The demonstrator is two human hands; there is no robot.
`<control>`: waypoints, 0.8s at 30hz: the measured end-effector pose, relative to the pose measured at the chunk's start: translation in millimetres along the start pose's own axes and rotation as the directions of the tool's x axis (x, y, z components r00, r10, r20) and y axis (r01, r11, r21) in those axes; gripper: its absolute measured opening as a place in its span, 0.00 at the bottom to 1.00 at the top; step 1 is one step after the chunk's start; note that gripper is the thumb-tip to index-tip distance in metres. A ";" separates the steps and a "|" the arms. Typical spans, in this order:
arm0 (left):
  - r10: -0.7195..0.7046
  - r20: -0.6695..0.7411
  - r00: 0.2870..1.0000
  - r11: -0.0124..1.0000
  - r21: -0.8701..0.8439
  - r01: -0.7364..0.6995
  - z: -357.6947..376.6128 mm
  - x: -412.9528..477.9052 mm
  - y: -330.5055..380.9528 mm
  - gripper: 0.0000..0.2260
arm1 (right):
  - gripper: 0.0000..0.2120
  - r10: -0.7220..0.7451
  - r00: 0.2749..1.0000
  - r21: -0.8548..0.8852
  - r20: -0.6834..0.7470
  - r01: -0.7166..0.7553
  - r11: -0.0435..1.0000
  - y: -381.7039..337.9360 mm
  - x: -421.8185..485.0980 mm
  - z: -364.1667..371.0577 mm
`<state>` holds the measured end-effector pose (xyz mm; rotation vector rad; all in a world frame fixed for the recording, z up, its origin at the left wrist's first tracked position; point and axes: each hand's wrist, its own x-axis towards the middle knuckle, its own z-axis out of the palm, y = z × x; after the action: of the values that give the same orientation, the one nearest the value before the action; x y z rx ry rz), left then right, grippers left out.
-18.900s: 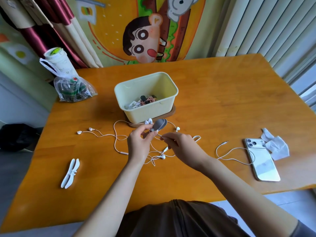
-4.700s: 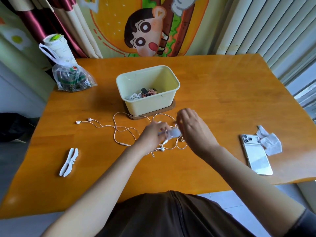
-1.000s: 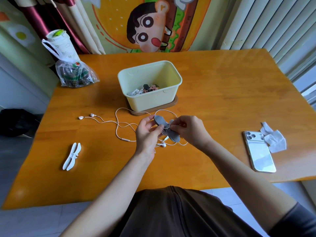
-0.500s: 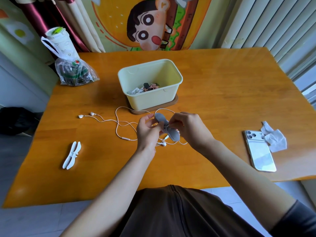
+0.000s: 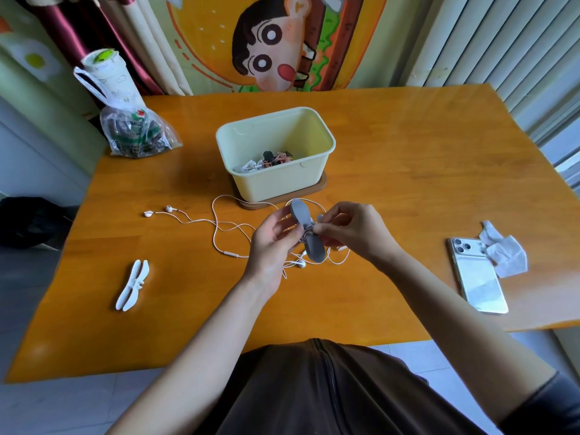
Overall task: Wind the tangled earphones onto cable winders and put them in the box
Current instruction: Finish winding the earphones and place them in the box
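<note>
Just above the table my left hand (image 5: 271, 243) holds a grey cable winder (image 5: 307, 233) by its middle. My right hand (image 5: 353, 229) pinches white earphone cable against the winder's waist. More white earphones (image 5: 201, 222) trail in loops over the wood to the left, two earbuds lying at their far end. A white cable winder (image 5: 132, 285) lies alone at the near left. The pale yellow box (image 5: 276, 180) stands behind my hands on a brown coaster, with several wound items inside.
A phone (image 5: 478, 276) lies face down at the right with a crumpled white tissue (image 5: 507, 252) beside it. A clear plastic bag (image 5: 138, 135) with a paper cup above it sits at the far left corner. Curtains and a cartoon wall hanging stand behind the table.
The loose cable that lay near the phone has been gathered onto the grey winder. Over the last second both hands lifted the winder slightly and turned it more upright.
</note>
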<state>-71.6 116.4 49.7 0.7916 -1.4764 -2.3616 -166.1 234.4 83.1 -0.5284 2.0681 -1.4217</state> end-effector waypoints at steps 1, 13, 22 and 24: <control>-0.011 0.001 1.000 0.999 -0.035 0.011 -0.1 0.2 0.2 0.15 | 0.05 0.024 1.000 0.076 0.019 -0.025 0.997 0.1 -0.5 -0.2; -0.096 -0.018 0.995 0.985 -0.144 0.093 -2.5 -3.3 -3.6 0.15 | 0.08 0.137 0.991 0.157 0.000 -0.135 0.978 7.7 1.1 7.0; -0.096 -0.140 0.986 0.987 -0.145 0.076 1.0 4.2 -3.3 0.12 | 0.06 -0.145 0.983 -0.193 -0.112 0.121 0.974 23.7 2.9 22.1; -0.116 -0.197 0.974 0.982 -0.173 0.082 -0.9 8.0 -3.5 0.14 | 0.02 -0.189 0.974 -0.241 -0.121 0.156 0.958 26.7 4.1 24.9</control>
<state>-77.4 113.6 43.7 1.0531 -1.1692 -2.3512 -153.1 223.7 50.3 -0.7377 2.3696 -1.3567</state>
